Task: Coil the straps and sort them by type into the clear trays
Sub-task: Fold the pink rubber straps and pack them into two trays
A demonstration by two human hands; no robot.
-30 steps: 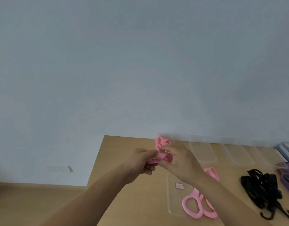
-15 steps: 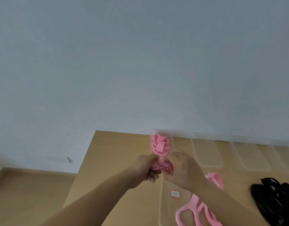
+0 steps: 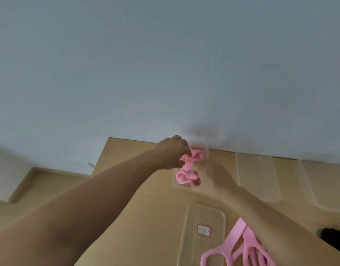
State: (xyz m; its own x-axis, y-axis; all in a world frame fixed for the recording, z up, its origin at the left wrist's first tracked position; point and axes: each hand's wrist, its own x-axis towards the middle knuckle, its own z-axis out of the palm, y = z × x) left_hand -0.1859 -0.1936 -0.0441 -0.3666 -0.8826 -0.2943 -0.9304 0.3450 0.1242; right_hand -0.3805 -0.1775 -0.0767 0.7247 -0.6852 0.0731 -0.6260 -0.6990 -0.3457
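Head view: coiled pink straps point(image 3: 185, 177) were found held inside the clear tray point(image 3: 174, 185) on the desk point(image 3: 134, 169), gripped by the left hand point(image 3: 171, 153) and the right hand point(image 3: 211, 180). Coils were judged best pressed down before release, lest they spring open.

**Desk and its load.** Light wooden desk point(image 3: 125, 156), its back edge against the wall point(image 3: 165, 73). Along the back edge, left to right, stand three clear trays: first tray point(image 3: 179, 186), second tray point(image 3: 257, 181), third tray point(image 3: 319, 189), each apart from the next. Nearer the front lies the near tray point(image 3: 192, 246), clear, bearing a red-bordered label point(image 3: 203, 230). Loose pink straps point(image 3: 244, 250) lie just right of it, one loop overlapping its right rim. Black straps point(image 3: 332, 235) lie at the right border, mostly cut off.
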